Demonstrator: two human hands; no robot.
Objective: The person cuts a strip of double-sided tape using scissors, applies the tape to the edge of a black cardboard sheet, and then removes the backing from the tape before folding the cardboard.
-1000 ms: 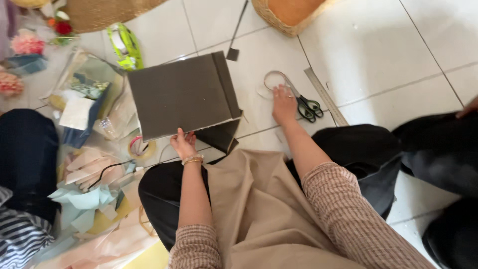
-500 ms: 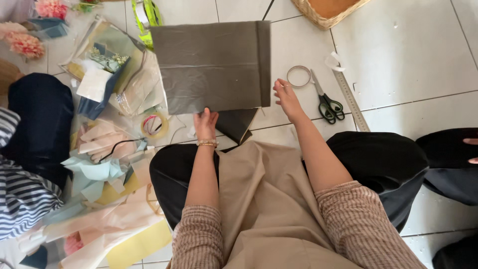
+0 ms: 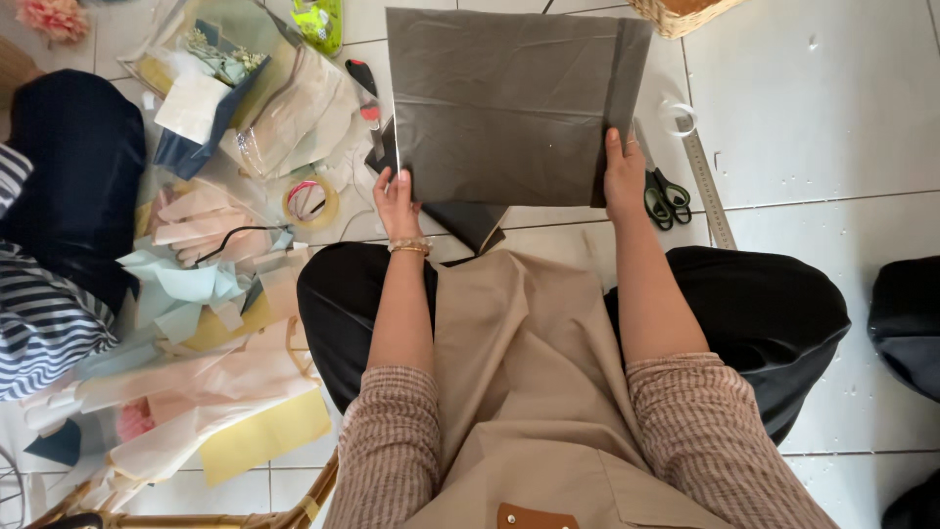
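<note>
A large dark grey sheet of paper [image 3: 504,103], folded along its right side, is lifted above the white tiled floor. My left hand [image 3: 395,201] grips its lower left corner. My right hand [image 3: 624,176] grips its lower right edge near the fold. A smaller dark sheet [image 3: 468,222] lies on the floor under the big one, just in front of my knees. I sit cross-legged in black trousers and a beige apron.
Black-handled scissors [image 3: 663,196], a metal ruler [image 3: 705,178] and a clear tape roll [image 3: 678,116] lie to the right. At left: a tape roll [image 3: 311,201], pastel paper scraps [image 3: 186,294], a yellow sheet [image 3: 264,431], plastic wrapping. A wicker basket [image 3: 681,14] sits at the top.
My right hand left the floor near the scissors and took the sheet's right edge. My left hand took the left corner, and the sheet now rises off the floor.
</note>
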